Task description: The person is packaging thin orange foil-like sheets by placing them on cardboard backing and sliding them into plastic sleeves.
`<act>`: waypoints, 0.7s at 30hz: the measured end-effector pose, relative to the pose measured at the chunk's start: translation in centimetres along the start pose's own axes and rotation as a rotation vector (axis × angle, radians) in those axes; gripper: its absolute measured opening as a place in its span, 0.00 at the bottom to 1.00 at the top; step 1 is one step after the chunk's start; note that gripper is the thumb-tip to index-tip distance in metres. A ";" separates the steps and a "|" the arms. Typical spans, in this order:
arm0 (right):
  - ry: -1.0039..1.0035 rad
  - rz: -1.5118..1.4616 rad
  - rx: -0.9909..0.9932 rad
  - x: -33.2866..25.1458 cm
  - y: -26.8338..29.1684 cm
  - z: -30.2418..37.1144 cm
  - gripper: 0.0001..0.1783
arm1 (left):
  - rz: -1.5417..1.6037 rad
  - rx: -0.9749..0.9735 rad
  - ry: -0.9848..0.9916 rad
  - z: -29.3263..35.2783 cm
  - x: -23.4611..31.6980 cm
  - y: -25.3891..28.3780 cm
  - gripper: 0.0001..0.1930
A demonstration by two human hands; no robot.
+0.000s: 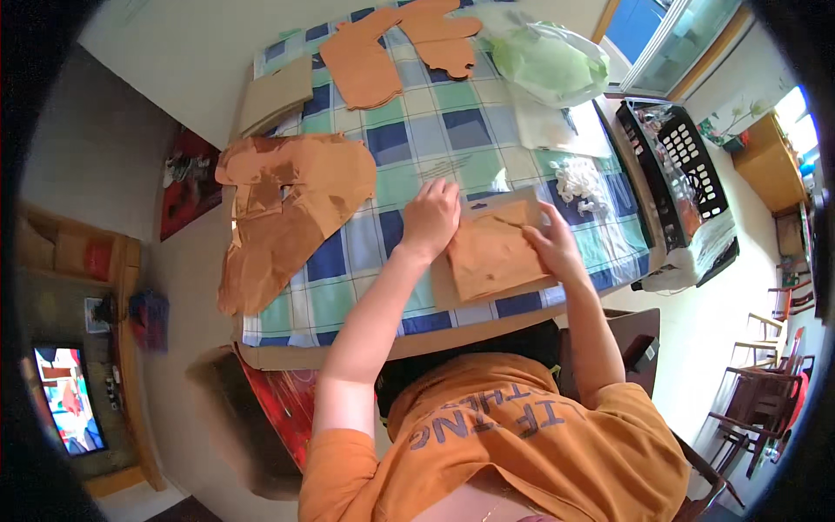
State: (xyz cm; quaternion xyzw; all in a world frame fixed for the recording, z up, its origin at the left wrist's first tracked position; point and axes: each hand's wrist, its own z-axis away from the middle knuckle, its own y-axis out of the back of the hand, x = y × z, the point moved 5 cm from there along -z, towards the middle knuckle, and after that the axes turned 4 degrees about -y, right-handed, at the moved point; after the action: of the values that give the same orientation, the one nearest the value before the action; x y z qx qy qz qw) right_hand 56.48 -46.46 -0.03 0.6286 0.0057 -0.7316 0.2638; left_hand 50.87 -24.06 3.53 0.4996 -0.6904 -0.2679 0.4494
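In front of me on the checked cloth lies a flat folded orange sheet (494, 261), on top of a brown cardboard backing (446, 283) with a hanging slot at its far edge. My right hand (558, 247) grips the right side of the sheet and backing, thumb on top. Curled at the backing's far left corner is my left hand (430, 219); its fingertips are closed and what they pinch, if anything, is hidden. Just beyond it a thin clear plastic sleeve (445, 167) with small print lies flat on the cloth.
A large shiny copper-coloured foil piece (287, 209) lies left, near a cardboard stack (277, 94). Orange cut-out shapes (361, 65) and a pale green plastic bag (552, 63) are at the far side. White curled strings (581, 184) lie right; a black basket (674, 174) stands beyond the table edge.
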 end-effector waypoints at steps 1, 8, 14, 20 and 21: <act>-0.022 -0.005 -0.031 -1.0 -1.2 0.2 0.31 | 0.014 0.034 -0.015 0.3 -0.1 0.2 0.02; -0.119 0.139 -0.132 -2.2 -2.8 0.3 0.41 | 0.042 0.074 -0.061 0.8 0.0 0.7 0.03; -0.142 0.146 -0.129 -3.1 -3.2 0.3 0.42 | 0.044 0.105 -0.029 1.1 -0.7 0.8 0.03; -0.175 0.142 -0.233 -3.4 -2.9 0.3 0.41 | -0.022 0.067 -0.049 0.8 -0.4 0.6 0.04; -0.174 0.143 -0.234 -2.4 -3.1 0.0 0.41 | -0.013 0.073 -0.053 0.9 -0.6 0.6 0.04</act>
State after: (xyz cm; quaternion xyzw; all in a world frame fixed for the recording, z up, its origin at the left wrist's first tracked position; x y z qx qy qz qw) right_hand 55.44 -42.88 1.15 0.5265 0.0232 -0.7572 0.3859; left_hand 49.86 -23.40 3.37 0.5128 -0.7082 -0.2584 0.4108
